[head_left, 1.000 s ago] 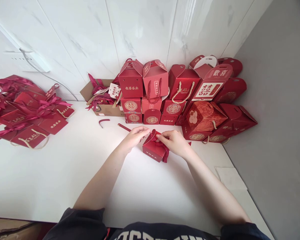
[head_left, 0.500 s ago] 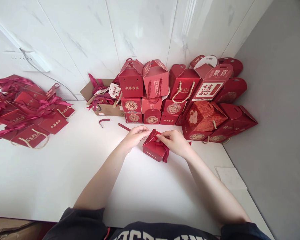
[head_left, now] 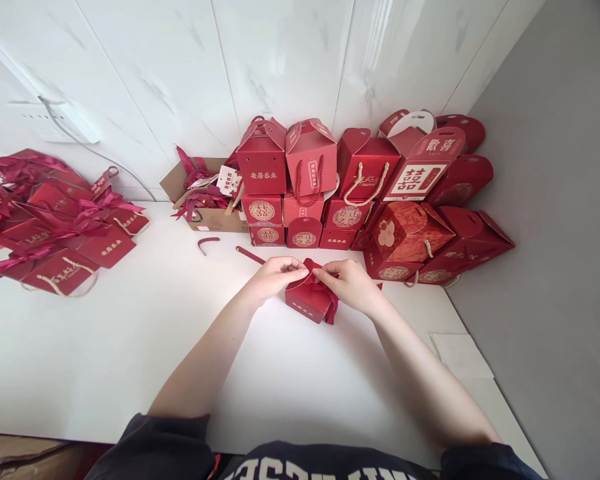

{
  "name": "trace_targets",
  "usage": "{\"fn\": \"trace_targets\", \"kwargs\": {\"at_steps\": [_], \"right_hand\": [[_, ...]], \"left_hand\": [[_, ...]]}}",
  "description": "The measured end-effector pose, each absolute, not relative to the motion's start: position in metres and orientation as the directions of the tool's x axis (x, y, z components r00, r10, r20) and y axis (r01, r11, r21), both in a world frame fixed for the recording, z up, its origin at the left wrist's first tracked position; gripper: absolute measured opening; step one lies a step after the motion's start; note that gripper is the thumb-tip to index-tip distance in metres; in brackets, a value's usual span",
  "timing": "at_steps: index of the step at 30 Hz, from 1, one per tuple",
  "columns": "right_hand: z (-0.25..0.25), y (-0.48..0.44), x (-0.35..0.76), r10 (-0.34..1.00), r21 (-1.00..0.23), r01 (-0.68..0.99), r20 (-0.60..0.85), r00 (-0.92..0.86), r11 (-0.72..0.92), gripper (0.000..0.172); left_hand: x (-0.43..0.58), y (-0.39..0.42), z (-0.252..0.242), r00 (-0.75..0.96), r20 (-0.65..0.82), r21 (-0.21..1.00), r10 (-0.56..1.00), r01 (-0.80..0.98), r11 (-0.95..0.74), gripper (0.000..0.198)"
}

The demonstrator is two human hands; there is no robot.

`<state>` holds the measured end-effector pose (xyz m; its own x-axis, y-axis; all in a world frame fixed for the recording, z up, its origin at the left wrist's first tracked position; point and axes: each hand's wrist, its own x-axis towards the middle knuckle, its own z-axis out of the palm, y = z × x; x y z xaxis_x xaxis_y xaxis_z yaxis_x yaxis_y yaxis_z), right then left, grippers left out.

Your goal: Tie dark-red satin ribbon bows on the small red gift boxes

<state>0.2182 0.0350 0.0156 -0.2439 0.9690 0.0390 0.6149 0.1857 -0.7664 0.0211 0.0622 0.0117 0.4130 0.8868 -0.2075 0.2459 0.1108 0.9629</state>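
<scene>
A small red gift box (head_left: 304, 301) with gold lettering stands on the white table between my hands. Its folded top rises to a rounded tip. Dark red ribbon (head_left: 332, 308) runs over the top and hangs down the right side. My right hand (head_left: 349, 283) pinches the ribbon at the box's top between thumb and forefinger. Facing it, my left hand (head_left: 275, 277) has thumb and forefinger closed at the top, over the left flap. What those left fingertips hold is hidden.
Stacked red gift boxes (head_left: 350, 217) line the wall behind. A cardboard box (head_left: 215, 219) of ribbons and tags is to their left. Beribboned boxes (head_left: 63, 230) are piled at far left. A dark red strip (head_left: 250, 255) and a curved piece (head_left: 209, 240) lie on the table (head_left: 180, 320).
My left hand has moved right, from beside the box onto its top, close to my right fingertips. My right hand and the box have barely moved.
</scene>
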Motion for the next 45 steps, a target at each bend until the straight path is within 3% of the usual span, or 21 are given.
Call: {"fn": "trace_targets", "kwargs": {"at_steps": [3,9,14,17,19,22,25,28,32,36,40,45], "right_hand": [[0.015,0.035,0.219,0.968,-0.797,0.582,0.012,-0.252,0.162,0.042],[0.017,0.033,0.22,0.948,-0.834,0.527,-0.015,-0.317,0.163,0.039],[0.023,0.034,0.225,0.939,-0.826,0.513,0.053,-0.34,0.232,0.032],[0.029,0.036,0.233,0.947,-0.832,0.512,0.046,-0.318,0.213,0.031],[0.032,0.037,0.24,0.945,-0.831,0.512,0.047,-0.324,0.217,0.03],[0.035,0.037,0.253,0.942,-0.785,0.58,0.016,-0.337,0.22,0.032],[0.035,0.035,0.263,0.926,-0.719,0.675,-0.12,-0.357,0.167,0.038],[0.032,0.032,0.267,0.886,-0.669,0.727,-0.229,-0.402,0.157,0.039],[0.027,0.033,0.26,0.869,-0.61,0.767,-0.251,-0.426,0.199,0.031],[0.023,0.037,0.253,0.856,-0.678,0.718,-0.268,-0.441,0.158,0.023],[0.022,0.04,0.253,0.814,-0.848,0.528,-0.273,-0.512,0.048,0.02],[0.023,0.041,0.252,0.775,-0.958,0.245,-0.269,-0.571,-0.152,0.034]], "left_hand": [[0.016,0.064,0.015,0.392,-0.159,0.965,0.906,0.255,0.06,0.024],[-0.013,0.069,0.04,0.194,-0.131,0.948,0.972,0.311,0.065,0.021],[-0.052,0.075,0.051,-0.117,-0.013,0.86,0.993,0.505,0.071,0.009],[-0.067,0.078,0.05,-0.244,0.114,0.756,0.963,0.651,0.075,0.013],[-0.064,0.078,0.048,-0.175,0.143,0.708,0.974,0.706,0.022,0.02],[-0.038,0.074,0.041,0.091,0.101,0.74,0.991,0.659,-0.136,0.031],[-0.007,0.068,0.03,0.318,-0.03,0.803,0.948,0.573,-0.166,0.038],[0.009,0.064,0.02,0.439,-0.064,0.839,0.896,0.509,-0.19,0.042],[0.006,0.062,0.019,0.459,-0.118,0.795,0.881,0.575,-0.193,0.047],[0.003,0.06,0.03,0.462,-0.202,0.789,0.863,0.599,-0.136,0.039],[0.001,0.061,0.039,0.469,-0.286,0.834,0.835,0.551,-0.023,0.043],[-0.01,0.068,0.042,0.423,-0.197,0.891,0.885,0.454,-0.018,0.038]]}}
